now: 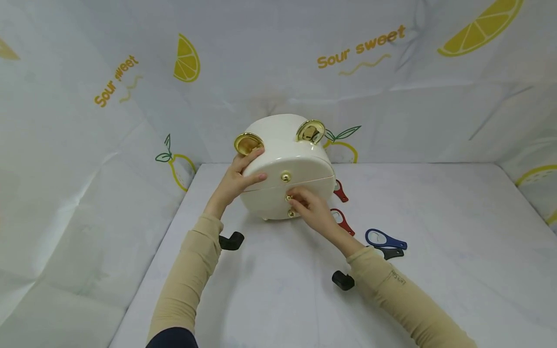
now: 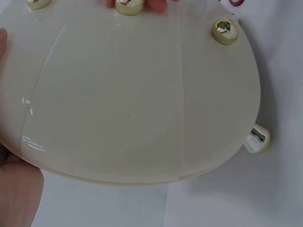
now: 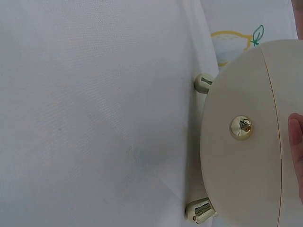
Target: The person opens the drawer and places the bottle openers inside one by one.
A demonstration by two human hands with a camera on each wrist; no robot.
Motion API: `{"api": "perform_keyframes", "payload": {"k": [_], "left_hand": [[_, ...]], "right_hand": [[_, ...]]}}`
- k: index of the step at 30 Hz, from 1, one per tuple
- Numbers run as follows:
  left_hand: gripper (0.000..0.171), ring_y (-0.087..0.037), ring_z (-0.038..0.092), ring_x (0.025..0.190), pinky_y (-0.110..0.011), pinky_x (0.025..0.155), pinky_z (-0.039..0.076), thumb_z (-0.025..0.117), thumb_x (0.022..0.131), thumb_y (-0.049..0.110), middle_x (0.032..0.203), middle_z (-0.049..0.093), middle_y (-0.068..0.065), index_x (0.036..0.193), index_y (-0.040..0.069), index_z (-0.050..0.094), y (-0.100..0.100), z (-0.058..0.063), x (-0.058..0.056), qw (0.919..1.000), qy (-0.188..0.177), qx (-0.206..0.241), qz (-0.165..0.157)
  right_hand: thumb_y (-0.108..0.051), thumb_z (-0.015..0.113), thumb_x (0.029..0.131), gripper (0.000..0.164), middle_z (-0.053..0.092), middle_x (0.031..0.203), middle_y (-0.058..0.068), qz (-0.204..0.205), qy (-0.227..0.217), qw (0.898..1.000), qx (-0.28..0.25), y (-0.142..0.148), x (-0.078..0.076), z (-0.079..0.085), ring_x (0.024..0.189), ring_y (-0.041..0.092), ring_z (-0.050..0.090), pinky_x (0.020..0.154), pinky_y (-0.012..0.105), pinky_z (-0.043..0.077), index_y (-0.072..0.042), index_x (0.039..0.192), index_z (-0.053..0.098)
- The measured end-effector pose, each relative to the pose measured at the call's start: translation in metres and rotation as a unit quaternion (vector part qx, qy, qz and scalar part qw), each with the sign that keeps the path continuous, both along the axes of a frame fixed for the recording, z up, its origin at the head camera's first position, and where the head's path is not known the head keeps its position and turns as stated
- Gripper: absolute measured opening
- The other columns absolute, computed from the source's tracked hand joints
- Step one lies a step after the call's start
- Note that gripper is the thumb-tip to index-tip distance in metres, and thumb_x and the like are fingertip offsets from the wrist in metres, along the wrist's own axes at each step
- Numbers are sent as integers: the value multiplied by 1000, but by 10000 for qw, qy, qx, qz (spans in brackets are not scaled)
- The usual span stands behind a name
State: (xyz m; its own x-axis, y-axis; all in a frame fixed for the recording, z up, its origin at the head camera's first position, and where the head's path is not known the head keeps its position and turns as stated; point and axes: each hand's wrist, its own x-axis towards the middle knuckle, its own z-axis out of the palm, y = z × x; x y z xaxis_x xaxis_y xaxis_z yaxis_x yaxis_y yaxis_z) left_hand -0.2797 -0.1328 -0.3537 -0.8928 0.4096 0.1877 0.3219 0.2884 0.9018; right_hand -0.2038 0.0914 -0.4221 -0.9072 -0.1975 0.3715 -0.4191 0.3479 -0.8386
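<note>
Both hands work at a cream box with rounded top and two gold ears, standing at the far middle of the white table in front of a backdrop printed with lemons and the words "Sour sweet"; its knobbed front faces the person and its long axis runs left to right. Reaching forward, the left hand lies with straight fingers on the box's upper left edge beside the gold left ear. The right hand, wrist angled in from the right, pinches the middle gold knob with curled fingertips.
</note>
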Motion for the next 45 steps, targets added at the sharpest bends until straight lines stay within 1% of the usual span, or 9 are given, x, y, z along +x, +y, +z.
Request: {"api": "perform_keyframes", "payload": {"k": [10,14,21,24,28,32,37,40,45], "left_hand": [[58,-20,35,119,-38,98,35,69,84,16,140,34,-8,137,22,48,3,19,16,9999,82,-132,-16],[59,-19,37,115,-37,95,37,70,83,17,137,38,-10,137,20,48,4,14,15,9991,354,-216,72],[60,-20,44,108,-38,89,41,75,78,17,129,47,-9,133,23,53,4,-9,4,9894,1380,-209,393],[59,-21,47,107,-38,88,43,77,76,16,127,49,-10,131,20,55,7,-14,4,9792,1952,-154,534],[60,-20,48,105,-37,86,43,79,73,17,124,50,-11,129,18,57,12,-18,6,9690,2327,-88,822],[62,-21,46,104,-36,85,42,80,72,16,120,49,-13,129,17,56,15,-19,6,9696,2267,10,921],[65,-20,42,113,-39,91,41,79,74,16,129,44,-9,133,21,53,13,-19,7,9799,1822,53,808],[71,-22,39,118,-43,93,40,80,73,18,136,39,-8,136,24,49,10,-19,6,9844,1643,-64,620],[84,-24,37,122,-45,92,40,83,69,15,143,32,-9,141,25,41,6,-17,3,9875,1534,-250,247]], "right_hand": [[-15,61,90,16,68,89,14,-118,30,9999,-32,-2,-1,1,74,25,65,66,21,51,-8,105,62],[-14,62,89,17,68,88,15,-113,-24,9997,-204,-3,-1,0,74,27,65,66,20,50,-7,105,63],[-8,60,90,19,66,86,21,-56,-92,9998,-150,-5,0,0,75,34,63,64,18,48,-1,107,60],[-5,58,90,19,66,88,24,27,-187,9998,-97,-5,7,11,77,38,63,65,17,47,3,107,59],[-2,56,90,19,65,93,28,152,-209,9996,-137,-5,15,26,80,41,63,67,19,49,7,108,58],[1,56,90,20,64,96,30,254,-174,9990,-315,-3,16,26,80,38,64,71,35,54,9,108,57],[3,56,89,20,63,96,31,353,-169,9976,-571,-3,10,17,78,40,63,73,48,52,9,109,57],[4,56,89,22,62,97,32,421,-199,9972,-591,-3,14,21,83,47,61,73,49,52,10,111,56],[3,57,89,27,62,99,30,386,-201,9983,-392,0,15,19,87,43,62,74,31,52,6,116,55]]}}
